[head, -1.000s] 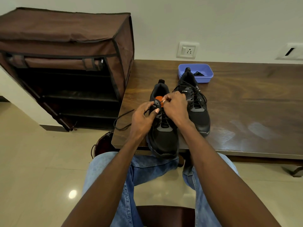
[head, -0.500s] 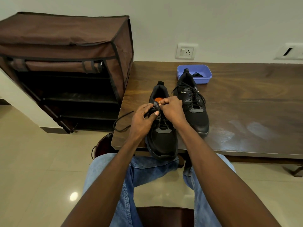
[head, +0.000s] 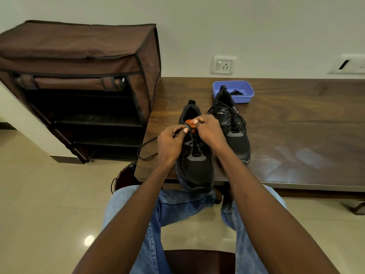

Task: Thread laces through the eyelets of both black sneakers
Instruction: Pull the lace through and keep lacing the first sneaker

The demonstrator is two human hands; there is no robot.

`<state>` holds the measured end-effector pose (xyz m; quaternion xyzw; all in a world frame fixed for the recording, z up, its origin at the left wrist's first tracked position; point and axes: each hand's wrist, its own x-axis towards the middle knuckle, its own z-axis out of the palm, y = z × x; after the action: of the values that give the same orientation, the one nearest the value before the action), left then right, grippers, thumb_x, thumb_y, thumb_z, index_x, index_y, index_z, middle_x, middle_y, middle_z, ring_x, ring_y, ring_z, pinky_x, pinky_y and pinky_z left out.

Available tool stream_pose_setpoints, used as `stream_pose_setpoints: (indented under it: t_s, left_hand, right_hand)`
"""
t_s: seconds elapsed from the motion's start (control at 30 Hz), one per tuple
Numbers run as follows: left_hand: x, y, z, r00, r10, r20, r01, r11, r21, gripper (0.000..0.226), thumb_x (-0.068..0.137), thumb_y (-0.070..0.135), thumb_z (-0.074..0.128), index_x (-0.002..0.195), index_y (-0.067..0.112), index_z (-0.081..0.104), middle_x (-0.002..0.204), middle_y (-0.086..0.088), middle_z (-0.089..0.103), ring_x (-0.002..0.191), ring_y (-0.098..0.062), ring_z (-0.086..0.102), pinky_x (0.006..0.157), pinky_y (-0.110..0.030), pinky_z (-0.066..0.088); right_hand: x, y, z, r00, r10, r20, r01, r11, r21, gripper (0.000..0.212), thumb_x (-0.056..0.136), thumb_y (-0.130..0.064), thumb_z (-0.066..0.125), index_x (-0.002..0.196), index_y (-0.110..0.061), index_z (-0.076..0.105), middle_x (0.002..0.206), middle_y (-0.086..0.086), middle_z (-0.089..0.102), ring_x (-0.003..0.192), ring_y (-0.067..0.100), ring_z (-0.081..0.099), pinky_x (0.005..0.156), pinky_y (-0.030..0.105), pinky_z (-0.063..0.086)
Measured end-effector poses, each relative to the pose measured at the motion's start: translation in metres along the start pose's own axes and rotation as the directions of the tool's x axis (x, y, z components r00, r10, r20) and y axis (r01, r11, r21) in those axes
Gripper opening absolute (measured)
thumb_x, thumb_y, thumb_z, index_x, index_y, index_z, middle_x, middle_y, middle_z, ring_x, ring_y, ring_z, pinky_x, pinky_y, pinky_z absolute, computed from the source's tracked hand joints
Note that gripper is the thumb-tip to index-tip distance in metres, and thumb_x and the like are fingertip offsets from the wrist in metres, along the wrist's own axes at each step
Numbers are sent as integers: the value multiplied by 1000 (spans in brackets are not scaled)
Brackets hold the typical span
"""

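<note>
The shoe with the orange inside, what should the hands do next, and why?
Probably pull the lace through the top hole. Both hands, left and right, pinch at the top of the near shoe, and a long loop of slack lies on the table. The other shoe looks laced already.

Left grip (head: 172,141), right grip (head: 207,129) pinched

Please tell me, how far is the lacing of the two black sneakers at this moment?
Looks done: the far sneaker shows laces crossed up its front. In hand: the near sneaker, where the left hand and the right hand pinch at its top eyelets; a loose lace end trails left. Left: those last eyelets.
</note>
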<state>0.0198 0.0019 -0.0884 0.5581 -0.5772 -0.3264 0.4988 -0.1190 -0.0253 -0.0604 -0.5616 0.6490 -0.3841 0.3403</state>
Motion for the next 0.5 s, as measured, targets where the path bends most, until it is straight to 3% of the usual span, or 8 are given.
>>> stream_pose_setpoints:
  t_s: [0.1,0.23,0.3,0.4,0.47,0.5]
  left_hand:
    - [1,5,5,999,-8,-50,11,999,44,12,94,19,66,99,11,74,96,4,71,89,-3,65,73,-8,47]
    - [3,2,-5,959,-126,-253,101,989,-109,9,96,20,63,103,16,68,99,1,67,86,-7,62,73,-17,50]
    - [9,3,-22,877,-218,-429,98,954,-283,8,98,19,60,103,16,64,100,-6,65,85,-12,61,72,-25,52]
    - [27,10,-59,656,-367,-659,0,874,-487,9,100,14,56,92,14,60,85,-3,62,70,-7,58,62,-19,50]
    - [38,8,-80,539,-458,-707,-10,836,-548,15,99,14,56,84,17,59,81,-2,62,65,-7,57,62,-20,50]
    - [41,3,-86,529,-482,-698,33,834,-551,11,97,13,56,87,16,61,86,-4,64,69,-9,59,66,-22,52]
  right_hand:
    - [-2,3,-5,1000,6,3,-6,999,-34,30,100,-19,51,74,-21,65,72,0,60,67,14,56,63,33,42]
    - [-4,8,-13,996,80,44,-79,996,-29,25,101,-26,48,100,-25,73,96,1,70,93,21,64,87,42,51]
    - [-4,7,-15,996,83,38,-82,996,-37,26,102,-28,47,108,-27,72,104,0,70,99,20,63,93,43,50]
    - [-6,7,-17,996,81,45,-80,996,-32,27,102,-27,47,112,-26,72,108,1,70,101,21,63,95,45,50]
    - [-6,7,-18,994,92,55,-90,995,-33,28,103,-27,47,116,-24,72,113,2,69,105,23,62,96,45,50]
    - [-6,7,-18,994,91,57,-89,995,-34,29,103,-28,48,119,-24,71,116,2,69,107,23,61,97,45,49]
